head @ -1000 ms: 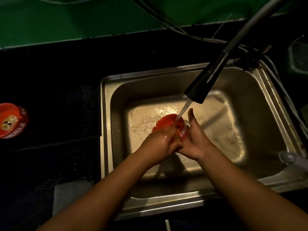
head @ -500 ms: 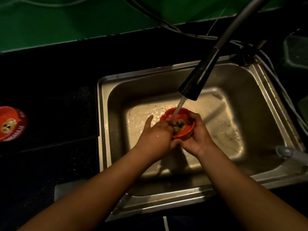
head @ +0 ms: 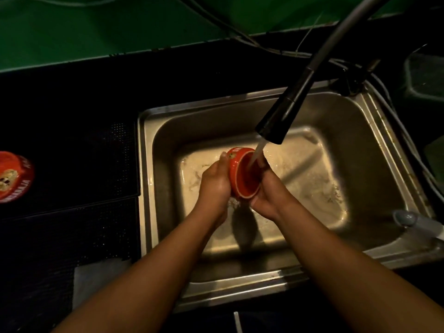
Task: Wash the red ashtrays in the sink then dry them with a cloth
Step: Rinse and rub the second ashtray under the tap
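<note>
A red ashtray (head: 242,174) is held on its side over the steel sink (head: 374,150), its hollow turned to the right under the running water. My left hand (head: 215,182) grips its back and left side. My right hand (head: 269,191) cups it from the right and below, fingers curled at the rim. The black faucet head (head: 278,118) pours a stream straight into the hollow. A second red ashtray (head: 13,176) with a lion picture sits on the dark counter at the far left. A pale cloth (head: 93,277) lies on the counter at the lower left.
The faucet hose (head: 346,27) arches in from the upper right. Cables run along the green wall behind the sink. A grey handle (head: 408,218) lies at the sink's right rim. Black perforated mats (head: 72,164) cover the counter on the left.
The ashtray has been turned from hollow-up to lying on its side with the hollow facing right. Both hands shifted round it under the stream.
</note>
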Available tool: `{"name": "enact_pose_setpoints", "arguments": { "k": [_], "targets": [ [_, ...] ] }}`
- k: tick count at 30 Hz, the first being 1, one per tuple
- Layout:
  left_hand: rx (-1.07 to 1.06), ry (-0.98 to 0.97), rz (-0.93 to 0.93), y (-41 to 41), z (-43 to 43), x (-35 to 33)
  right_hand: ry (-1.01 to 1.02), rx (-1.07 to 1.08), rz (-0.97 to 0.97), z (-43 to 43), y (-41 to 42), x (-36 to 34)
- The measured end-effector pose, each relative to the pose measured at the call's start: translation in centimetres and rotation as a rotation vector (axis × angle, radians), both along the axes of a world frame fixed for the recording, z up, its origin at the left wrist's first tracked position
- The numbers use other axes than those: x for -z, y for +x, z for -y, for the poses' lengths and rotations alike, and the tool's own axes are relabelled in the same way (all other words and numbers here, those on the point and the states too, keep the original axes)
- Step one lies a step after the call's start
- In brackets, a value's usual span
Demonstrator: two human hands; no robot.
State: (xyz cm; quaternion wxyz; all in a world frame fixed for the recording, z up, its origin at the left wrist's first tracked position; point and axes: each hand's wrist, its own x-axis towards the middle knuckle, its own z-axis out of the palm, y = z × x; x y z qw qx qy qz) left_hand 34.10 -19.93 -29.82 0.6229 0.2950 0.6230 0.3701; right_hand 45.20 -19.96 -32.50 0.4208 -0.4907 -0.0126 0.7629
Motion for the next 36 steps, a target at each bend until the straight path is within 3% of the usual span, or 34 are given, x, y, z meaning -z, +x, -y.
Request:
{"name": "enact_pose_setpoints", "arguments": {
  "k": [4, 8, 12, 14, 18, 22, 25, 28, 32, 36],
  "targets": [
    [-0.207, -0.289, 0.120, -1.1, -1.6, 0.9, 0.033, -0.019, 0.185, 0.2, -0.1, -0.7],
    [-0.096, -0.329, 0.164, -1.8, -1.9, 1.8, 0.275, -0.133, 0.590, 0.6, -0.2, -2.3],
    [0.069, -0.404, 0.231, -1.1, -0.7, 1.9, 0.714, -0.478, 1.167, 3.5, 1.2, -1.9],
    [0.119, -0.421, 0.209, -0.9, 0.8, 1.9, 0.741, -0.576, 1.290, 4.9, 2.1, -0.1],
    [0.322, -0.333, -0.060, -3.1, 3.3, 2.7, 0.182, -0.330, 0.915, 7.0, 1.3, 1.1],
    [0.330, -0.194, -0.228, -7.3, 4.8, 2.7, 0.081, -0.267, 0.714, 8.6, -1.5, 1.4],
    [0.323, -0.131, -0.198, -10.0, 5.9, 1.8, 0.128, -0.146, 0.460, 8.7, -4.6, 0.0],
    [0.180, -0.109, 0.011, -12.5, 6.5, -0.1, 0.267, -0.147, 0.328, 7.4, -8.3, -2.4],
    [-0.144, -0.051, 0.268, -17.8, 6.4, -2.7, 0.392, -0.301, 0.331, 5.0, -13.8, -4.8],
    [-0.231, 0.038, 0.224, -24.5, 7.2, -4.3, 0.459, -0.638, 0.517, 3.0, -19.4, -5.4]
  ]
}}
